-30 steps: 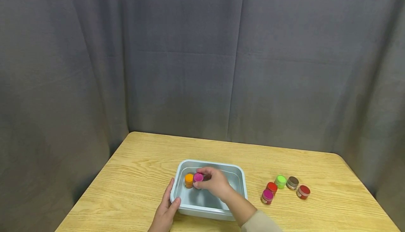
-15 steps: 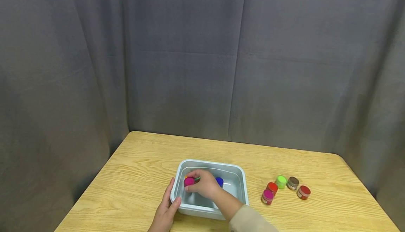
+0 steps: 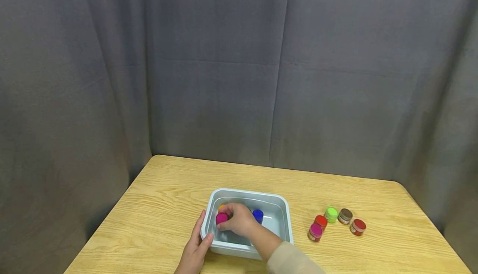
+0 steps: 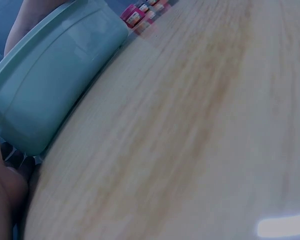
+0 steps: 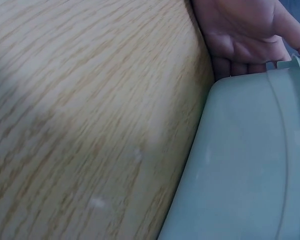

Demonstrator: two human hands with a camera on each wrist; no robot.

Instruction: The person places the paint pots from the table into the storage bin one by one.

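Note:
A pale blue-green plastic basin (image 3: 269, 249) stands on the wooden table. My left hand (image 3: 195, 245) grips its left front corner, thumb over the rim and fingers along the outer wall. Inside the basin, my right hand (image 3: 239, 220) pinches a small magenta-topped jar (image 3: 221, 218) between thumb and fingers at the left side. Just behind that jar shows part of an orange jar (image 3: 222, 207), mostly covered by the fingers. A blue-topped jar (image 3: 258, 215) stands to the right of the right hand. The wrist views show the basin's outer wall (image 4: 55, 75), not the jars inside it.
Several small jars stand on the table right of the basin: a magenta one (image 3: 315, 231), a red one (image 3: 320, 222), a light green one (image 3: 331, 214), a brown one (image 3: 345, 215) and a dark red one (image 3: 358, 226). Grey curtains (image 3: 224, 79) hang behind and beside the table.
My right hand has carried the magenta-topped jar leftward, then slightly nearer, in front of the orange jar. The blue-topped jar has come into view. My left hand has stayed on the basin.

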